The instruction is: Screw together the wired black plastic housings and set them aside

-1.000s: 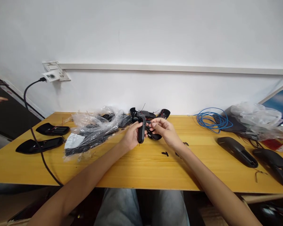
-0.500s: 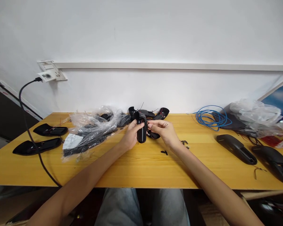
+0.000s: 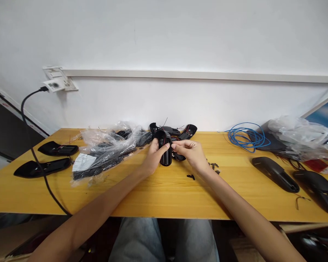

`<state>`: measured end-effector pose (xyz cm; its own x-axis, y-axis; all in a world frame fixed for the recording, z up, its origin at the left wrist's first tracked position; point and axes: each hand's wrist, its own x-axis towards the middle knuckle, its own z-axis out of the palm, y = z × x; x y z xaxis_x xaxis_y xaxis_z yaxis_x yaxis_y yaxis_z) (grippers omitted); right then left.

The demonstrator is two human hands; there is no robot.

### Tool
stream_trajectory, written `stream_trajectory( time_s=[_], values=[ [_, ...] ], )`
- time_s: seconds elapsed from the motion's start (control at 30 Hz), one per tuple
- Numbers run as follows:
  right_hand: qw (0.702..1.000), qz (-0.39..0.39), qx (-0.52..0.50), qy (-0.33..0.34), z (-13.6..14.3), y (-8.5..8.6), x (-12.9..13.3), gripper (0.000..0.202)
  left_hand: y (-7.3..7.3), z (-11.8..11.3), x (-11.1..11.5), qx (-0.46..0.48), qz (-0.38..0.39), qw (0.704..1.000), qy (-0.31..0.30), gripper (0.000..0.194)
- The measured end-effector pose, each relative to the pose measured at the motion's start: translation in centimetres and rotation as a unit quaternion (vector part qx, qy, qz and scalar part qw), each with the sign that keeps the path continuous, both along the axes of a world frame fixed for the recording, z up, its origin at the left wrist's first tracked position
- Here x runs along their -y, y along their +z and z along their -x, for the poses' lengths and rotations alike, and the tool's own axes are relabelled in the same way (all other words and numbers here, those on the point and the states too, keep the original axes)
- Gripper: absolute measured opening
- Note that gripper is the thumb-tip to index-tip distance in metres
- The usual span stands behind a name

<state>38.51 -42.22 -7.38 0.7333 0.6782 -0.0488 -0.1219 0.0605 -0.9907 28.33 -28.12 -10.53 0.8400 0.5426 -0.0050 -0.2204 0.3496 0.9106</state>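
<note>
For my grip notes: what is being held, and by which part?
The left hand grips a black plastic housing by its left side, thumb in front. The right hand is at the opposite edge; whether it pinches anything cannot be told.

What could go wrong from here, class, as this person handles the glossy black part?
1. The glossy black part might slip: it looks smooth, and the left hand grips it by one side.
2. The right forearm could sweep away the small black pieces lying loose nearby.
3. The left forearm might snag the black cable running over the table's front edge.
</note>
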Motion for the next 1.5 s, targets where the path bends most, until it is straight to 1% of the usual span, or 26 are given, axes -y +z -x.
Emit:
stream_trajectory(
  time_s=[0.1, 0.23, 0.33, 0.47, 0.57, 0.67, 0.77, 0.87, 1.0, 1.2, 1.3, 1.37, 1.4, 1.43, 1.5],
  values=[
    [1.000, 0.009, -0.022, 0.005, 0.0, -0.2, -0.1, 0.038, -0.2, 0.0, 0.0, 0.004, 0.001, 1.000, -0.001, 0.049],
    [0.993, 0.008, -0.109, 0.041, -0.3, -0.3, -0.2, 0.047, -0.3, 0.0, 0.0, 0.007, -0.007, 1.000, -0.006, 0.046],
    [0.983, -0.006, -0.165, 0.079, -0.5, -0.2, 0.0, 0.051, 0.1, 0.2, 0.2, 0.012, 0.002, 1.000, -0.020, 0.045],
    [0.977, -0.017, -0.184, 0.105, -0.8, 0.1, 0.3, 0.053, 0.7, 0.5, 0.3, 0.012, 0.040, 0.998, -0.046, 0.045],
    [0.977, -0.027, -0.183, 0.108, -0.8, 0.2, 0.4, 0.054, 1.0, 0.7, 0.3, 0.014, 0.044, 0.997, -0.056, 0.046],
    [0.976, -0.040, -0.178, 0.116, -0.8, 0.3, 0.4, 0.055, 1.1, 0.8, 0.3, 0.021, 0.029, 0.997, -0.067, 0.050],
    [0.975, -0.051, -0.166, 0.142, -0.8, 0.3, 0.4, 0.057, 1.2, 1.0, 0.2, 0.026, 0.017, 0.996, -0.082, 0.053],
    [0.970, -0.067, -0.151, 0.179, -0.9, 0.2, 0.4, 0.058, 1.4, 1.2, 0.2, 0.023, 0.018, 0.994, -0.108, 0.055],
    [0.966, -0.080, -0.121, 0.212, -1.1, 0.1, 0.7, 0.057, 1.6, 1.6, 0.1, 0.027, 0.027, 0.989, -0.142, 0.055],
    [0.961, -0.066, -0.055, 0.262, -1.6, -0.3, 1.1, 0.070, 1.3, 1.6, -0.3, 0.034, 0.029, 0.977, -0.206, 0.052],
    [0.960, -0.072, -0.025, 0.270, -1.4, -0.7, 0.9, 0.072, 1.0, 1.4, -0.5, 0.031, 0.030, 0.971, -0.235, 0.059],
    [0.962, -0.092, -0.003, 0.256, -1.3, -1.0, 0.8, 0.070, 1.1, 1.4, -0.8, 0.025, 0.003, 0.972, -0.234, 0.069],
    [0.965, -0.101, 0.009, 0.241, -1.3, -1.1, 0.7, 0.070, 1.3, 1.5, -0.9, 0.023, -0.024, 0.974, -0.224, 0.074],
    [0.969, -0.108, 0.023, 0.220, -1.3, -1.2, 0.7, 0.071, 1.6, 1.6, -1.1, 0.021, -0.062, 0.976, -0.206, 0.078],
    [0.977, -0.112, 0.050, 0.172, -1.3, -1.0, 0.7, 0.076, 2.5, 1.9, -1.3, 0.022, -0.167, 0.973, -0.155, 0.080]
  ],
)
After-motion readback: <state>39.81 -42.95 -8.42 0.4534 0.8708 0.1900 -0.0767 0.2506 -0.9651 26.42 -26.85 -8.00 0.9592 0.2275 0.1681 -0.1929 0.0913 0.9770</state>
